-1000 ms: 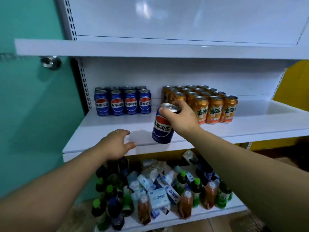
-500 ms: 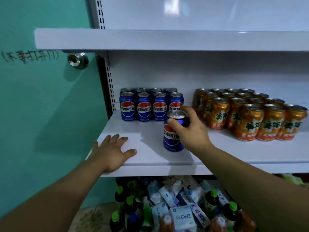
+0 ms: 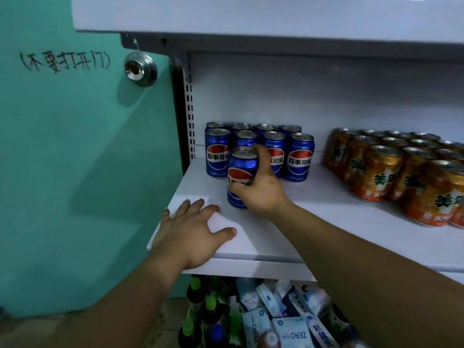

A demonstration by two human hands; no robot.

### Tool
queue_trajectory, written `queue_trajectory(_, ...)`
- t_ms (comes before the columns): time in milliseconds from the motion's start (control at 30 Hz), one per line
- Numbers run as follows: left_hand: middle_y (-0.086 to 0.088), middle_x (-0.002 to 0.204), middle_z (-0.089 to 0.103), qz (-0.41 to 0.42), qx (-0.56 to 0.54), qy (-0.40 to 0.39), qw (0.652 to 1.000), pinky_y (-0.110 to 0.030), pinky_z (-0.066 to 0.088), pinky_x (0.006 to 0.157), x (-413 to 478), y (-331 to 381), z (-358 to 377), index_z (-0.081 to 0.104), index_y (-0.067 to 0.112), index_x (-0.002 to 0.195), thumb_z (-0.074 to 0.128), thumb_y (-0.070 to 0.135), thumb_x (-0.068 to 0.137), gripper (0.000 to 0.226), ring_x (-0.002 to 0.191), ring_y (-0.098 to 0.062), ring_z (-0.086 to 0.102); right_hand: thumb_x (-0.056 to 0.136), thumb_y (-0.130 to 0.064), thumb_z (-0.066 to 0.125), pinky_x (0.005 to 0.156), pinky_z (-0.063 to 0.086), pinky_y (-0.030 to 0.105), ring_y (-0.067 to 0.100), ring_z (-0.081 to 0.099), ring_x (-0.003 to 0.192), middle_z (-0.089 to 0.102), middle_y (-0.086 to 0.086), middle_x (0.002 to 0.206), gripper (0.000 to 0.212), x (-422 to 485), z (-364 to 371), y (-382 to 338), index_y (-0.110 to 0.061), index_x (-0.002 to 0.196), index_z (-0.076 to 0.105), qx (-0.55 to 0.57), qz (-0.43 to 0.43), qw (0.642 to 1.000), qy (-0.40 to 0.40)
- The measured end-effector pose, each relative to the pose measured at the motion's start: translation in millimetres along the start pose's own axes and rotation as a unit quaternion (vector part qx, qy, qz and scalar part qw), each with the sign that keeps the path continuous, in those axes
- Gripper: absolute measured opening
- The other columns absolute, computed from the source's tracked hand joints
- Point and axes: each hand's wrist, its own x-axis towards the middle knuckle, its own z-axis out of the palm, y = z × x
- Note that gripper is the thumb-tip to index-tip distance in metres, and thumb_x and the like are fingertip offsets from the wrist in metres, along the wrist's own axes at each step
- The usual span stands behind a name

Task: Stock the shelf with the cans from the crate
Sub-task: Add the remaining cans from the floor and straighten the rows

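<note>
My right hand (image 3: 261, 187) grips a blue cola can (image 3: 241, 169) that stands upright on the white shelf (image 3: 313, 222), just in front of the block of several blue cola cans (image 3: 300, 156) at the shelf's back left. Fingers wrap the can's right side and thumb its front. My left hand (image 3: 193, 232) rests flat, fingers spread, on the shelf's front left corner, a little left of the held can. No crate is in view.
Several orange cans (image 3: 381, 172) fill the right of the shelf. A teal door (image 3: 75, 159) with a metal lock (image 3: 140, 69) and handwriting stands to the left. Another shelf board (image 3: 251, 16) hangs above. Below lie green-capped bottles (image 3: 200, 312) and white packets (image 3: 288, 332).
My right hand has carried the blue can leftward and further in, from the shelf's front to just before the blue block. The view has moved closer. My left hand stays on the shelf edge.
</note>
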Motion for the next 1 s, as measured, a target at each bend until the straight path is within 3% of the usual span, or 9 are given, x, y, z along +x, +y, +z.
queue_trajectory(100, 0.011, 0.160, 0.005, 0.004, -0.006, 0.002, 1.000, -0.050, 0.001, 0.117, -1.0, -0.9, 0.1, 0.018, 0.042, 0.147, 0.029, 0.076, 0.083, 0.074, 0.147, -0.013, 0.001, 0.080, -0.020, 0.071, 0.102, 0.045, 0.041, 0.021, 0.054, 0.115, 0.050, -0.001, 0.132, 0.094, 11.0, 11.2, -6.3, -0.036, 0.147, 0.008, -0.002, 0.001, 1.000, -0.027)
queue_trajectory(267, 0.010, 0.160, 0.007, 0.006, -0.007, 0.007, 1.000, -0.051, 0.001, 0.117, -1.9, -0.8, 0.1, 0.021, 0.042, 0.147, 0.029, 0.078, 0.081, 0.075, 0.147, -0.014, 0.002, 0.081, -0.023, 0.075, 0.105, 0.039, 0.033, 0.023, 0.041, 0.129, 0.022, 0.003, 0.151, 0.097, 25.3, 21.3, -15.5, -0.033, 0.150, 0.007, -0.063, -0.016, 0.997, -0.050)
queue_trajectory(833, 0.009, 0.160, 0.008, 0.001, -0.016, 0.008, 1.000, -0.050, 0.002, 0.118, -1.7, 0.5, 0.0, 0.020, 0.042, 0.147, 0.031, 0.077, 0.080, 0.076, 0.147, -0.014, 0.002, 0.086, -0.028, 0.072, 0.109, 0.036, 0.041, 0.027, 0.041, 0.135, 0.033, 0.004, 0.153, 0.105, 46.6, 31.6, -24.3, -0.031, 0.152, -0.009, -0.142, 0.009, 0.989, -0.051)
queue_trajectory(933, 0.009, 0.160, 0.010, 0.001, -0.015, 0.006, 1.000, -0.051, 0.003, 0.118, -2.1, 0.9, -1.8, 0.021, 0.042, 0.147, 0.031, 0.077, 0.081, 0.075, 0.147, -0.015, 0.004, 0.084, -0.034, 0.073, 0.109, 0.036, 0.037, 0.025, 0.040, 0.135, 0.032, 0.003, 0.154, 0.105, 31.9, 22.1, -24.8, -0.025, 0.154, -0.005, -0.158, 0.008, 0.986, -0.052)
queue_trajectory(1000, 0.008, 0.159, 0.013, 0.008, -0.019, 0.012, 1.000, -0.051, 0.004, 0.117, -3.5, 2.2, -3.5, 0.025, 0.040, 0.146, 0.033, 0.076, 0.082, 0.074, 0.147, -0.016, 0.007, 0.083, -0.039, 0.072, 0.107, 0.038, 0.037, 0.025, 0.041, 0.134, 0.035, 0.005, 0.153, 0.097, 13.8, 5.4, -24.5, -0.022, 0.153, 0.007, -0.189, -0.005, 0.981, -0.046)
